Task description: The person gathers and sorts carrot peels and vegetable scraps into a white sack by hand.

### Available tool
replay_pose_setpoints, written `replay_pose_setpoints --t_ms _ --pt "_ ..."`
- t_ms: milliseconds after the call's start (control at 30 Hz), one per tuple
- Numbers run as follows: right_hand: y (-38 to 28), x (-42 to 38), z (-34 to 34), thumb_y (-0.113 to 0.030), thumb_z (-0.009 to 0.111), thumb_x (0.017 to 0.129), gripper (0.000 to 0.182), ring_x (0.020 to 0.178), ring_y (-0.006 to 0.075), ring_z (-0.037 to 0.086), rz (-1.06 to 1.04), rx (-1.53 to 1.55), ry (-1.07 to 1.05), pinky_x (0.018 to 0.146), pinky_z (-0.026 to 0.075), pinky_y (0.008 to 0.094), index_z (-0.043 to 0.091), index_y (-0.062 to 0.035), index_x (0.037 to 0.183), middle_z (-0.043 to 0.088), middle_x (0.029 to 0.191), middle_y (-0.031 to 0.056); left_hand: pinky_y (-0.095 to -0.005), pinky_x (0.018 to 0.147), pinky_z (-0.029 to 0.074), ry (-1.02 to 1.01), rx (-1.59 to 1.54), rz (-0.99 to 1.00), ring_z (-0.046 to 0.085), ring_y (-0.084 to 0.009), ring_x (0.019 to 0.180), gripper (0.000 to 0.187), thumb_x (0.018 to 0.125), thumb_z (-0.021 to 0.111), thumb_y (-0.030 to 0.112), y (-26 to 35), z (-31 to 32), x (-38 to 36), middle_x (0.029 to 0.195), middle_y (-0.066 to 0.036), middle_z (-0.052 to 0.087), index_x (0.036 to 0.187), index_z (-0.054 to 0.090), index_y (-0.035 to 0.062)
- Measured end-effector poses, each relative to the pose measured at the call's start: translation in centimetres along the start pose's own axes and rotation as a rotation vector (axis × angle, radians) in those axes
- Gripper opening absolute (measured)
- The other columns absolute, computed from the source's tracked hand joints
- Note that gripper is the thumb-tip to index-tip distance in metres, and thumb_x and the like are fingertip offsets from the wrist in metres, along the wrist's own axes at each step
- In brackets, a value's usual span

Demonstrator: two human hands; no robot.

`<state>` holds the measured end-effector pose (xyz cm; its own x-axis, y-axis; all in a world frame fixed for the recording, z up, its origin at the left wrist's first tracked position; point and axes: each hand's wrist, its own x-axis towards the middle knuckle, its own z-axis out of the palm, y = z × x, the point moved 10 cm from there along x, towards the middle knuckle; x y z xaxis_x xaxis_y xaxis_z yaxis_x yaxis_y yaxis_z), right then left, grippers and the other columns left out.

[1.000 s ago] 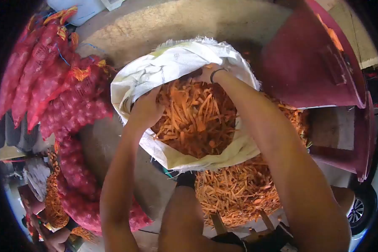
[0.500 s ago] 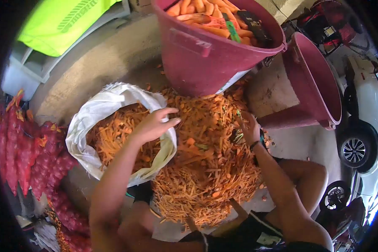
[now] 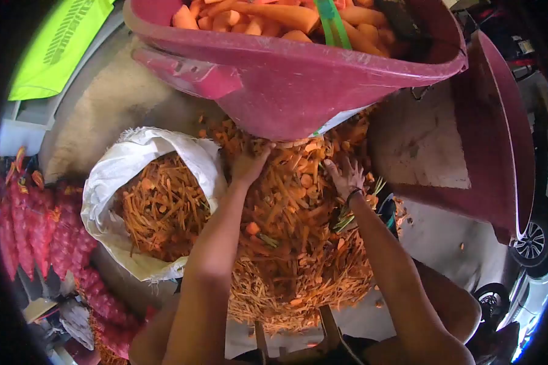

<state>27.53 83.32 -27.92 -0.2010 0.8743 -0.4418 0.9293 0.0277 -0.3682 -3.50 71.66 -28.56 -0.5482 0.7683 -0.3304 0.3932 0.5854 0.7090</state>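
A heap of orange carrot peelings (image 3: 286,237) covers the ground between my legs and the red bucket. My left hand (image 3: 249,163) reaches into the heap's far left part, just below the bucket; its fingers are mostly hidden. My right hand (image 3: 346,176) lies on the peelings at the right with its fingers spread, holding nothing. Left of the heap stands an open white sack (image 3: 106,182) with peelings inside. Green stalks (image 3: 345,220) lie near my right wrist.
The large red bucket (image 3: 298,91) full of carrots (image 3: 280,13) stands beyond my hands. A second red bucket (image 3: 499,152) leans at the right. Net bags of red onions (image 3: 55,231) lie at the left. A car wheel (image 3: 533,240) shows far right.
My left hand has moved from over the sack's edge to the peelings beside the bucket. My right hand has shifted slightly left, its fingers now spread. The view has moved nearer the bucket.
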Motion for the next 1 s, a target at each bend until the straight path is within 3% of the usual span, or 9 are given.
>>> replay_pose_setpoints --t_ms 100,233,367,567,600,733,800,900,1000 --pt "-1.5 -2.4 0.6 -0.084 0.042 0.078 0.096 0.142 0.0431 0.024 -0.003 -0.009 0.028 0.115 0.015 0.0600 0.038 -0.0202 0.149 0.028 0.155 0.0187 -0.0487 0.112 0.032 0.050 0.059 -0.025 0.035 -0.0418 0.139 0.110 0.076 0.054 0.081 0.7 0.9 -2.8 0.151 -0.024 0.036 0.153 0.028 0.0068" --pt "-2.3 -4.9 0.8 -0.077 0.046 0.083 0.089 0.142 0.0408 0.026 -0.016 0.008 0.045 0.113 0.017 0.0630 0.041 -0.0143 0.146 0.029 0.155 0.0161 -0.0488 0.111 0.033 -0.309 -0.033 0.039 0.037 -0.0439 0.136 0.102 0.080 0.051 0.079 4.8 1.8 -7.8 0.151 -0.024 0.034 0.150 0.034 0.0070" --pt "-2.3 -8.4 3.9 -0.067 0.042 0.089 0.083 0.143 0.0420 0.025 -0.055 -0.007 -0.066 0.116 0.018 0.0583 0.035 -0.0125 0.151 0.024 0.158 0.0156 -0.0462 0.107 0.038 -0.078 -0.037 0.076 0.045 -0.0394 0.131 0.091 0.083 0.059 0.069 3.8 2.5 -10.8 0.142 -0.023 0.047 0.145 0.040 0.0055" --pt "-2.1 -12.9 6.2 -0.047 0.045 0.098 0.066 0.148 0.0342 0.018 -0.053 0.566 -0.028 0.119 0.020 0.0463 0.031 -0.0126 0.153 0.021 0.159 0.0188 -0.0362 0.103 0.042 -0.131 -0.473 -0.013 0.054 -0.0266 0.123 0.075 0.089 0.067 0.052 6.0 1.2 -15.7 0.132 -0.016 0.057 0.136 0.047 -0.0026" --pt "-0.9 -12.5 7.8 -0.038 0.048 0.100 0.060 0.147 0.0313 0.023 -0.034 0.503 0.000 0.118 0.025 0.0420 0.033 -0.0098 0.151 0.024 0.158 0.0172 -0.0360 0.102 0.042 -0.116 -0.483 -0.032 0.054 -0.0254 0.122 0.074 0.089 0.067 0.051 6.1 1.6 -16.5 0.132 -0.016 0.058 0.135 0.048 -0.0030" --pt "-1.6 -17.2 4.7 -0.048 0.043 0.101 0.058 0.129 0.0281 0.047 0.085 1.387 -0.088 0.109 0.040 0.0447 0.042 -0.0078 0.144 0.041 0.148 0.0107 -0.0372 0.098 0.046 -0.112 -0.711 0.063 0.059 -0.0244 0.113 0.067 0.090 0.069 0.044 11.0 0.6 -21.4 0.125 -0.016 0.060 0.133 0.047 -0.0021" --pt "-2.1 -16.6 6.7 -0.047 0.044 0.101 0.057 0.126 0.0288 0.051 -0.299 2.031 -0.665 0.107 0.042 0.0450 0.044 -0.0083 0.142 0.047 0.143 0.0121 -0.0367 0.097 0.047 -0.069 -0.695 0.048 0.059 -0.0223 0.111 0.057 0.094 0.067 0.034 14.4 -2.2 -24.6 0.123 -0.015 0.060 0.134 0.044 -0.0006" --pt "-4.9 -21.4 0.3 -0.043 0.045 0.101 0.047 0.114 0.0261 0.057 -0.507 2.192 -0.641 0.098 0.048 0.0413 0.052 -0.0082 0.132 0.060 0.124 0.0106 -0.0353 0.097 0.047 -0.021 -0.975 0.247 0.059 -0.0204 0.111 0.053 0.095 0.066 0.026 16.7 -3.0 -26.9 0.122 -0.013 0.059 0.134 0.043 0.0000" --pt "-5.0 -21.7 -3.2 -0.039 0.044 0.102 0.037 0.099 0.0191 0.061 -0.248 1.993 -0.275 0.086 0.051 0.0355 0.056 -0.0090 0.120 0.063 0.110 0.0050 -0.0333 0.096 0.048 0.030 -1.108 0.327 0.058 -0.0175 0.111 0.051 0.093 0.069 0.016 19.0 -5.9 -28.6 0.122 -0.011 0.059 0.133 0.043 -0.0010"
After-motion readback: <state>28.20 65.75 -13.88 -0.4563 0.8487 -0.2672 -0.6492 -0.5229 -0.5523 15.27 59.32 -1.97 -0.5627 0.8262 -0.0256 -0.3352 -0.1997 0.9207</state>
